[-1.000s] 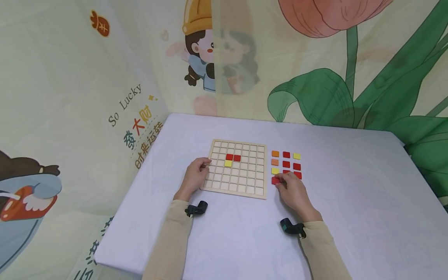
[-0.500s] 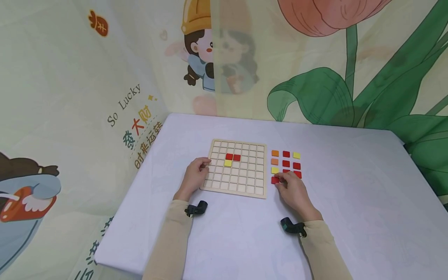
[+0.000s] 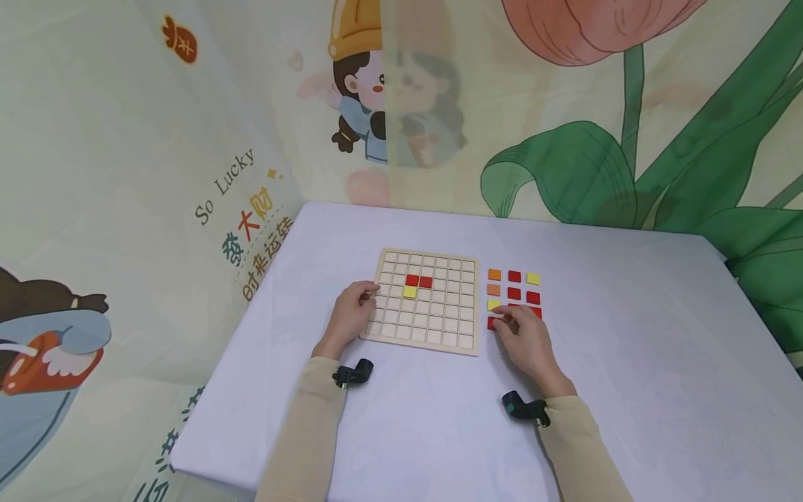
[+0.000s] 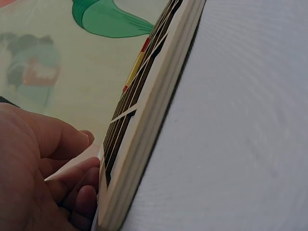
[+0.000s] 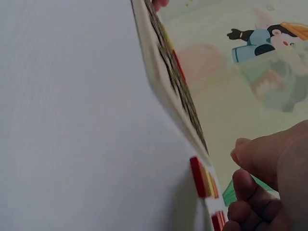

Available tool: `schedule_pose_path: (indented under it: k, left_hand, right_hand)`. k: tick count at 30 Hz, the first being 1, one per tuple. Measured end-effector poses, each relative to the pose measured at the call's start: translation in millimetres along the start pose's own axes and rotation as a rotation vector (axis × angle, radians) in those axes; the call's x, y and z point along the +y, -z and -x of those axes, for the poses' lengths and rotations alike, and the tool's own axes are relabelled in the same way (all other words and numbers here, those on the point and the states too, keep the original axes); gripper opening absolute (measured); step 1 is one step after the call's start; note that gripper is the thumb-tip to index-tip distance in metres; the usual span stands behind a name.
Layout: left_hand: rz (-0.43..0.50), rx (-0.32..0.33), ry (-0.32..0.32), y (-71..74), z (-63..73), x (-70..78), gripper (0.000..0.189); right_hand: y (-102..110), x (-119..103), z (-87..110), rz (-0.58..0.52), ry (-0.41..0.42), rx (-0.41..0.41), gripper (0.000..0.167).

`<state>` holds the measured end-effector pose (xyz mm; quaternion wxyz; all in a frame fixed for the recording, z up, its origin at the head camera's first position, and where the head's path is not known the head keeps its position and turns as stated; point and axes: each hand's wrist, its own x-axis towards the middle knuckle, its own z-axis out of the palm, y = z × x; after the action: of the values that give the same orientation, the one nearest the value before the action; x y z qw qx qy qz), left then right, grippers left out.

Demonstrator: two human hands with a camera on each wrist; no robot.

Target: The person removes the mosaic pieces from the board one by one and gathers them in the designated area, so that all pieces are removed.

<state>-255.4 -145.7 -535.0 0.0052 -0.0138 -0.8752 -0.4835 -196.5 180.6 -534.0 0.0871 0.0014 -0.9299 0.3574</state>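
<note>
A square wooden grid board [image 3: 439, 324] lies on the white table, with two red tiles side by side and a yellow tile [image 3: 410, 292] below the left one. At the board's left edge rests my left hand [image 3: 345, 317]; in the left wrist view its lower fingers touch or nearly touch the rim, the thumb apart from it. My right hand [image 3: 527, 341] hovers over the front of the loose tiles beside the board, fingers loosely bent and nothing visible between them. It partly hides some red tiles and a yellow tile [image 3: 493, 305]. A red tile [image 5: 197, 177] shows in the right wrist view.
Loose tiles stand in rows right of the board, including orange tiles [image 3: 494, 275] and another yellow tile [image 3: 532, 279]. A printed curtain [image 3: 251, 104] hangs behind and left of the table [image 3: 652, 335]. Both wrists carry small black cameras.
My right hand's fingers have shifted very slightly left and away from me over the tiles. The left hand and the tiles on the board stay put.
</note>
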Motion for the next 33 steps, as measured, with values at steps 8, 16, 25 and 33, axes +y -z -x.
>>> schedule_pose_path:
  k: [8, 16, 25, 33]
  left_hand:
    - [-0.005, -0.001, 0.004, -0.3, 0.6, 1.0, 0.031]
    - [-0.006, 0.002, 0.002, 0.2, 0.3, 0.2, 0.032]
    - [-0.007, -0.004, 0.001, 0.8, 0.4, 0.5, 0.036]
    - [-0.033, 0.003, 0.007, 0.8, 2.5, 3.8, 0.039]
  right_hand:
    - [-13, -32, 4.9, -0.244, 0.02, -0.073, 0.02]
    - [-33, -47, 2.9, -0.198, 0.134, -0.127, 0.016]
    - [-38, -52, -9.6, -0.137, 0.14, -0.154, 0.018]
    - [-42, -57, -28.6, -0.059, 0.108, -0.165, 0.023]
